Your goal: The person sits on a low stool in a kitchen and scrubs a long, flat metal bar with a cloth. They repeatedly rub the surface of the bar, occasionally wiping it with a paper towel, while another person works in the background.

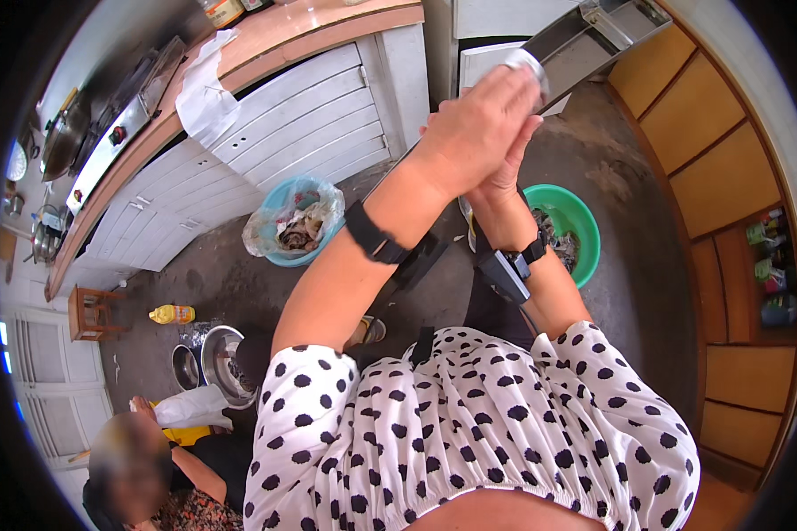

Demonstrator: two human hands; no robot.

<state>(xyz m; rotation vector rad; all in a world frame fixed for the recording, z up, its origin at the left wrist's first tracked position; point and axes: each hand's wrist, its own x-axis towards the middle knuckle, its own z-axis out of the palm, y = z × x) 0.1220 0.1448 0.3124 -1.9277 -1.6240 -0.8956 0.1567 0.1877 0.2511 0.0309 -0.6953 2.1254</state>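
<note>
My left hand (481, 123) lies over my right hand (510, 166), the two touching in front of the metal tray. A blurred whitish object (523, 61), perhaps cloth or paper, shows at the fingertips of my left hand, which close around it. The fingers of my right hand are mostly covered, and whether they grip anything is hidden. Beyond the hands is a long metal tray (574, 56). Below them on the floor, a green plastic basin (591, 242) holds dark, wet-looking scraps, partly behind my right forearm. A blue bin (292, 257) with a clear bag holds brownish refuse.
White cabinets (312, 113) under a counter (272, 50) with a gas stove (109, 149) line the left. Wooden cabinets (717, 146) stand right. A yellow bottle (173, 314), steel basin (212, 338) and wooden stool (83, 312) are on the floor; another person (202, 474) is lower left.
</note>
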